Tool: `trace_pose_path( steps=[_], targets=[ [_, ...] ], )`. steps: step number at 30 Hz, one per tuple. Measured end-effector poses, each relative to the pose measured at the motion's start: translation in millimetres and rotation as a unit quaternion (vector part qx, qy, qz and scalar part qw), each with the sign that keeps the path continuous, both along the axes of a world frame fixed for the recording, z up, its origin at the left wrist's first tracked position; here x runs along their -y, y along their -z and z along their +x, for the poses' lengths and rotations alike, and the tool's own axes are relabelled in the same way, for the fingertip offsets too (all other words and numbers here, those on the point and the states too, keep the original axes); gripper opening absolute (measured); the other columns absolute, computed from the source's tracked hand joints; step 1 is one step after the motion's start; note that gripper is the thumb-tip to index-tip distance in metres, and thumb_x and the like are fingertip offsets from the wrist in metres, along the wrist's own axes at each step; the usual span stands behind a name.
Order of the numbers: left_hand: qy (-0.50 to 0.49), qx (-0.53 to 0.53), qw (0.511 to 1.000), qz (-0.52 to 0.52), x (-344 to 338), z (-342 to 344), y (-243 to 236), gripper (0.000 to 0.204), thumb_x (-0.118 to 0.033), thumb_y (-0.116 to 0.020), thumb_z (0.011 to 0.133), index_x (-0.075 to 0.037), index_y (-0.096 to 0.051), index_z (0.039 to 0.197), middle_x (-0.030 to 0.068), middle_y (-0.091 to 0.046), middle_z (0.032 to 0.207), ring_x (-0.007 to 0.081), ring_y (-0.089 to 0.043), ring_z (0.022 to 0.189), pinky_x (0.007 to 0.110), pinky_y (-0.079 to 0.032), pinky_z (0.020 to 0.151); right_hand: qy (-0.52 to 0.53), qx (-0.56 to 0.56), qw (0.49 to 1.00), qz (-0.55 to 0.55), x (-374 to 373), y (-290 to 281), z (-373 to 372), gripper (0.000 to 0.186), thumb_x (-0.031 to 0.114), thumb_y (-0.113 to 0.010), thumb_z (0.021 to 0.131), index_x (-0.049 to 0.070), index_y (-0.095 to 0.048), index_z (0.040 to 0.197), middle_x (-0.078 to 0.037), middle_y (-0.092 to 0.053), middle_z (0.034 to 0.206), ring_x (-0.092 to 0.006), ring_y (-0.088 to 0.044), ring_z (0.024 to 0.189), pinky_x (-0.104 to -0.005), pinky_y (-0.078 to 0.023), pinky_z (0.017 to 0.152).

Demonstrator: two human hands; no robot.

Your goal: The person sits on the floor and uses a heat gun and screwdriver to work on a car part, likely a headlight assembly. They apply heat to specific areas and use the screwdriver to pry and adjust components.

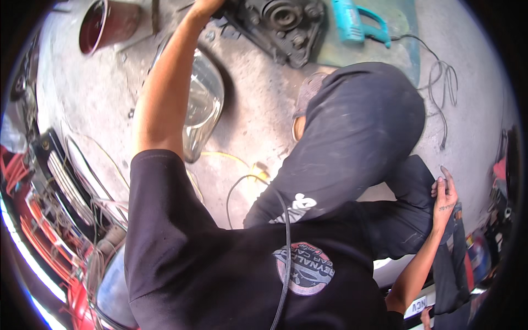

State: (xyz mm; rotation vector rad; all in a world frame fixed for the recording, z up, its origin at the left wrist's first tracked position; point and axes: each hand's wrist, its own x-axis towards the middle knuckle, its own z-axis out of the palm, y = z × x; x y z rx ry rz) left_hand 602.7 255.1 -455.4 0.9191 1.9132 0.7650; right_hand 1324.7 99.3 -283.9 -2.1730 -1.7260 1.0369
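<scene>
My left arm reaches to the top edge, where my left hand (207, 5) is cut off by the frame. It is beside a black headlight housing (286, 25) with a round opening; its fingers are hidden, so I cannot tell whether it grips the housing. Under my left forearm lies a clear headlight lens cover (206, 91) on the concrete floor. My right hand (444, 197) hangs low at the right beside my knee, empty, its index finger stretched out and the others loosely curled. A turquoise heat gun (352, 25) lies right of the housing on a greenish translucent sheet (404, 60).
A dark red bucket (110, 27) tilts at the upper left. The heat gun's black cord (440, 71) trails along the right. A yellow plug connector (259, 171) and cables lie near my leg. Car parts (60, 176) crowd the left. Another person's hand (425, 318) shows lower right.
</scene>
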Motion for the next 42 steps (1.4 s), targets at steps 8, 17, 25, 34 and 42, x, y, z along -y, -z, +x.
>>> trace_pose_path(
  steps=[8, 17, 25, 34, 42],
  targets=[
    [0.006, 0.056, 0.991, 0.123, 223.8, 107.7, -31.2, 0.040, -0.028, -0.067, 0.100, -0.004, -0.062, 0.132, 0.0156, -0.067, 0.123, 0.0221, -0.064, 0.113, 0.037, -0.053, 0.096, -0.109, 0.028, 0.994, 0.010, -50.0, -9.4, -38.2, 0.035, 0.022, -0.060, 0.108, 0.006, -0.067, 0.139, 0.002, -0.055, 0.074, -0.0063, -0.050, 0.067, -0.0237, -0.044, 0.063],
    [0.348, -0.199, 0.895, -0.197, 573.4, 228.5, 102.0, 0.058, -0.025, -0.071, 0.091, -0.019, -0.052, 0.146, 0.0216, -0.041, 0.154, 0.0448, -0.055, 0.129, 0.054, -0.055, 0.098, -0.096, 0.017, 0.992, 0.080, -48.7, -58.2, -13.7, 0.034, 0.019, -0.060, 0.107, 0.006, -0.067, 0.138, 0.002, -0.055, 0.075, -0.0057, -0.049, 0.066, -0.0233, -0.043, 0.061],
    [0.341, -0.268, 0.885, -0.169, 613.4, 230.9, 144.3, 0.057, -0.009, -0.063, 0.091, -0.013, -0.047, 0.146, 0.0300, -0.044, 0.149, 0.0481, -0.061, 0.120, 0.052, -0.059, 0.089, 0.079, 0.044, 0.940, 0.328, -16.0, -129.8, 93.1, 0.035, 0.016, -0.058, 0.107, 0.004, -0.065, 0.139, 0.003, -0.055, 0.075, -0.0062, -0.049, 0.064, -0.0233, -0.041, 0.058],
    [0.281, -0.009, 0.840, -0.465, 719.9, 210.2, 75.3, 0.044, -0.023, -0.056, 0.101, -0.010, -0.052, 0.142, 0.0286, -0.056, 0.131, 0.0418, -0.064, 0.114, 0.051, -0.056, 0.091, -0.005, -0.050, 0.999, -0.009, 137.0, 236.9, 121.9, 0.022, 0.015, -0.059, 0.101, 0.002, -0.070, 0.114, -0.004, -0.059, 0.078, -0.0152, -0.054, 0.068, -0.0339, -0.044, 0.062],
    [0.112, 0.048, 0.885, -0.449, 721.1, 222.4, 55.6, 0.039, -0.022, -0.056, 0.102, -0.007, -0.055, 0.139, 0.0246, -0.059, 0.125, 0.0367, -0.065, 0.108, 0.047, -0.056, 0.088, -0.323, -0.488, 0.810, 0.031, 6.9, 427.8, -92.6, 0.018, 0.019, -0.062, 0.098, 0.005, -0.071, 0.105, -0.006, -0.061, 0.079, -0.0204, -0.055, 0.067, -0.0384, -0.044, 0.061]
  ],
)
